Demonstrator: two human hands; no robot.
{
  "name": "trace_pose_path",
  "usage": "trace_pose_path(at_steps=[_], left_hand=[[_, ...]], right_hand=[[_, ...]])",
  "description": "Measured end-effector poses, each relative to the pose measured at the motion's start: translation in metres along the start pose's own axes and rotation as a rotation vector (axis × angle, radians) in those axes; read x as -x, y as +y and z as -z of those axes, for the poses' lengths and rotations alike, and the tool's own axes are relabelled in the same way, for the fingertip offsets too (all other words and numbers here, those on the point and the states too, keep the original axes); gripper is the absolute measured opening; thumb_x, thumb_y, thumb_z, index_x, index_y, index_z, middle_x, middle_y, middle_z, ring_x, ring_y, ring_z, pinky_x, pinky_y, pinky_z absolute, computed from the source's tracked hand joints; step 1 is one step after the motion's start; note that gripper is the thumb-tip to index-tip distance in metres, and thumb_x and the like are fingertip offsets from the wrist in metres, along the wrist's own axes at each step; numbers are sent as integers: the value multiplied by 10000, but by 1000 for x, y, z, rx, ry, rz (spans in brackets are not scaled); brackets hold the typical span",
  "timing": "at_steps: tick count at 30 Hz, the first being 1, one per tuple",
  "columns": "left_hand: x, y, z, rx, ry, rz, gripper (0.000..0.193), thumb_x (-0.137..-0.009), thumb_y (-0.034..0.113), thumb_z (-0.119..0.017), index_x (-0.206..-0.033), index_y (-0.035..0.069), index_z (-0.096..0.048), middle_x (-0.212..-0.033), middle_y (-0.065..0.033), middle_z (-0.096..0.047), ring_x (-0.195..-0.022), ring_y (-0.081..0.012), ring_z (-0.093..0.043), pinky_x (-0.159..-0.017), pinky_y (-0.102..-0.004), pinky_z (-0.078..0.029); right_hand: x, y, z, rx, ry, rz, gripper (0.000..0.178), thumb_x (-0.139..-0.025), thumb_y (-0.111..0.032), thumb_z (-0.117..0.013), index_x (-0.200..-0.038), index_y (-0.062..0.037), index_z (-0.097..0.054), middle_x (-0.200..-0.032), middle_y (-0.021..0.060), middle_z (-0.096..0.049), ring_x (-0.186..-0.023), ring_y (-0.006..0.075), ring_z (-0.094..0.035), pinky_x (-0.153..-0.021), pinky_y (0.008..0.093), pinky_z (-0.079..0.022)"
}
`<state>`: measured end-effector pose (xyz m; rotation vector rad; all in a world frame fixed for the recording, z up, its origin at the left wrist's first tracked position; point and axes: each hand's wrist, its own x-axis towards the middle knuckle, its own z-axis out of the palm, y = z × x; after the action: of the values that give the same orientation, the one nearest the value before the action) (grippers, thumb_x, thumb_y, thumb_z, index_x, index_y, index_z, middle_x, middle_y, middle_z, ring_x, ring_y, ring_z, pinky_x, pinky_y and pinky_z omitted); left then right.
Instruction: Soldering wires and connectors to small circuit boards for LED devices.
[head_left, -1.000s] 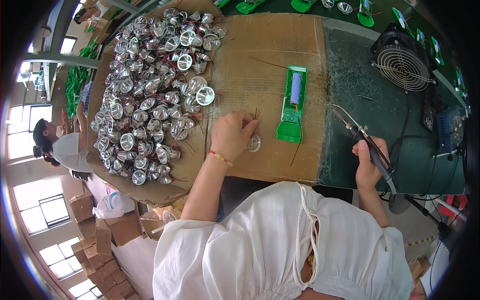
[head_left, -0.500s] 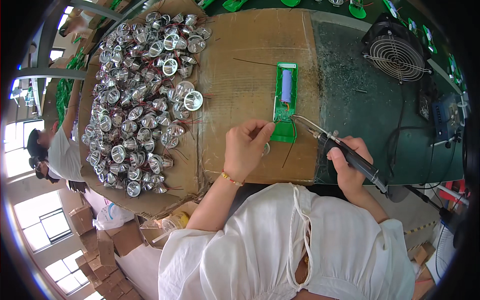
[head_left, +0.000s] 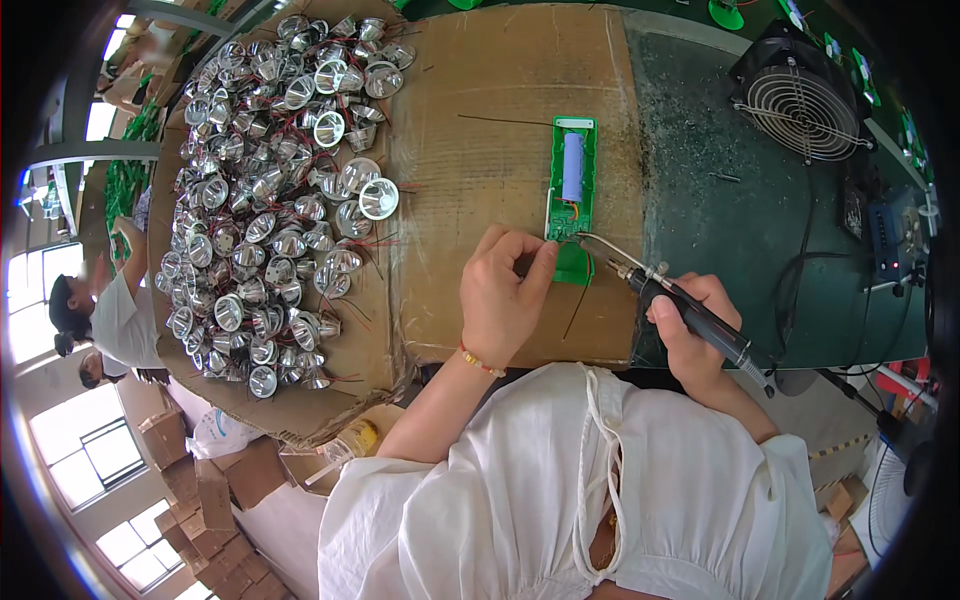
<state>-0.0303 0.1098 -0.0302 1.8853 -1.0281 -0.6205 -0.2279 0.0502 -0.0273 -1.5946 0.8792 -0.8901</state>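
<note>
Head view: the left hand [head_left: 500,295] is at the near left edge of a small circuit board [head_left: 560,230], thumb and forefinger drawn together in a narrow pinch; whether something thin is caught between them, I cannot tell. Right-hand fingers are wrapped around the dark handle of a soldering iron [head_left: 700,318], its metal end slanting up and left to the board. Whether the tip touches it is too small to make out.

That board sits inside a long green case [head_left: 573,268], beside the end of a purple battery [head_left: 572,168]. The case lies on a cardboard sheet [head_left: 470,220] on the dark green bench [head_left: 700,240], near the sheet's right edge. One dark wire [head_left: 505,119] reaches left from the far end of the case; another [head_left: 575,314] slants down from the near end.

To the left, a cardboard box [head_left: 350,400] holds a heap of shiny silver cups [head_left: 262,222]. A round fan [head_left: 806,115] stands at the far right, with a blue device [head_left: 893,240] nearer.
</note>
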Motion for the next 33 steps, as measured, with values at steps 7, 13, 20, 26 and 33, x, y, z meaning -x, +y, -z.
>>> trace_pose_path(at_steps=[7, 13, 20, 26, 33], left_hand=[[0, 0, -1, -33, 32, -34, 124, -793, 108, -637, -726, 11, -597, -736, -108, -555, -575, -230, -552, -530, -310, -432], [0, 1, -2, -17, 37, -23, 127, -793, 110, -635, -723, 12, -598, -731, -107, -555, -571, -230, -551, -523, -312, -429], [-1, 0, -2, -45, 46, -52, 130, -782, 108, -640, -708, 10, -597, -716, -105, -546, -556, -218, -546, -517, -303, -426], [-2, 2, -1, -2, 30, 3, 130, -775, 103, -635, -697, 7, -598, -710, -104, -545, -546, -211, -545, -515, -303, -427], [-3, 3, -2, -4, 33, -1, 128, -771, 99, -634, -694, 3, -598, -711, -102, -543, -552, -200, -551, -520, -298, -431]], right_hand=[[0, -3, 0, -17, 25, 0, 140, -821, -69, -596, -837, 23, -492, -664, 94, -583, -590, 127, -549, -576, 256, -462], [1, -1, 3, -62, 76, -6, 161, -834, -85, -594, -874, 28, -486, -687, 99, -571, -588, 125, -551, -576, 256, -472], [0, 4, 0, -64, 46, 13, 150, -831, -81, -599, -853, 24, -494, -691, 95, -570, -583, 121, -549, -560, 247, -465], [-4, 7, -10, -159, 103, -49, 174, -810, -98, -648, -846, 26, -531, -670, 72, -611, -582, 83, -560, -534, 217, -449], [-8, 6, -10, -200, 109, -137, 171, -812, -102, -649, -816, 20, -529, -640, 67, -606, -566, 84, -562, -525, 218, -451]])
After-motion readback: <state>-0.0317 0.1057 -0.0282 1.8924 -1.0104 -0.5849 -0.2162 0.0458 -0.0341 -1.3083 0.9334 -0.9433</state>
